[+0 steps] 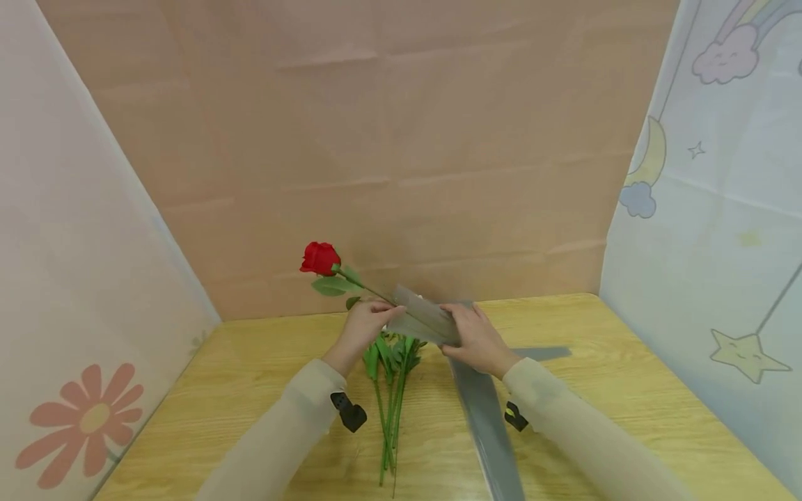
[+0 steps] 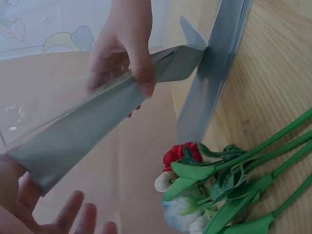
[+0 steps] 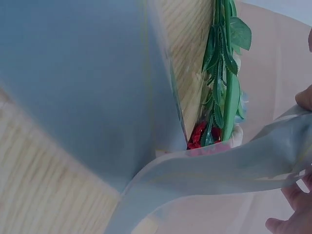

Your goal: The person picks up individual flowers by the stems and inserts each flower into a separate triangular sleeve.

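Two hands (image 1: 366,328) (image 1: 477,342) hold one grey sleeve (image 1: 425,319), one red rose (image 1: 321,259).

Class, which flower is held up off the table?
The red rose whose stem runs down toward the left hand. The other flowers lie bunched together, their stems on the table.

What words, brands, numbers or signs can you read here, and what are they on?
None: I can read no text in any of the three views.
The printed wall panels show drawings only, such as a flower and a star.
The red rose and the held grey wrap show no lettering.
Any marking on the black wrist devices is too small to read.
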A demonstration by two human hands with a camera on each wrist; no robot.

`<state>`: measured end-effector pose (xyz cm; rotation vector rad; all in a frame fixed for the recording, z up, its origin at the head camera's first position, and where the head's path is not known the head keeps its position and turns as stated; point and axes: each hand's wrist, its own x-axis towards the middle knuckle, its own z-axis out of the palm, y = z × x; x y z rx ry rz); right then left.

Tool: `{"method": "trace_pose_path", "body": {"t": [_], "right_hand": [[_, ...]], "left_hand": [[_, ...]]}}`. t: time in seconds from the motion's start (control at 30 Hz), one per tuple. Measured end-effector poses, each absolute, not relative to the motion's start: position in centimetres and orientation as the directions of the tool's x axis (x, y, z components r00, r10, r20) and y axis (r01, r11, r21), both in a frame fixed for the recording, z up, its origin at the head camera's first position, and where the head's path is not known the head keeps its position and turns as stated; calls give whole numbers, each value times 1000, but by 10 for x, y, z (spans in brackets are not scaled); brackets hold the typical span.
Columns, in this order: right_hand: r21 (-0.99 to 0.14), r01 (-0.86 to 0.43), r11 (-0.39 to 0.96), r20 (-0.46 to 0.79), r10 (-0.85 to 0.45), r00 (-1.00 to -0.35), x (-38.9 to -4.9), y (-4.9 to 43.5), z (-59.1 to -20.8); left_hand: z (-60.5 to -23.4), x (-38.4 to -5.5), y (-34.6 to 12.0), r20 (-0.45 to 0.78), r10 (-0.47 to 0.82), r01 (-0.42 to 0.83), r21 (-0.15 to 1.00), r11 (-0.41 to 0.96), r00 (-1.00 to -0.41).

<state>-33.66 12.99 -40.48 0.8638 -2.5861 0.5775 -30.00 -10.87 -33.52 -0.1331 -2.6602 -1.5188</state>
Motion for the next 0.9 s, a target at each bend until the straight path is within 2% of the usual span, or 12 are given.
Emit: {"method": "trace_pose_path", "body": {"t": [0.17,0.33,0.53,0.73,0.9], "right_hand": [[-235,-639,733,451,-500,-739,-333,129,-407],[-248,-622,742,450,-481,-752,-330,132,-409],[-264,-610,747,444,-467,-765,-328,133,-413],[-259,-631,731,473,-473,-743,-327,133,-413],[-241,-638,731,479,-482,-734,-328,134,-414]], "left_hand": [[-331,-297,-106,-7,88,46,810,585,-996],[-328,-293,-103,22,136,96,814,573,-990],[-329,-283,-102,149,70,161,796,583,-986],[-335,-279,-103,379,-68,275,772,574,-923],[-339,-280,-103,420,-212,278,829,484,-882]]}}
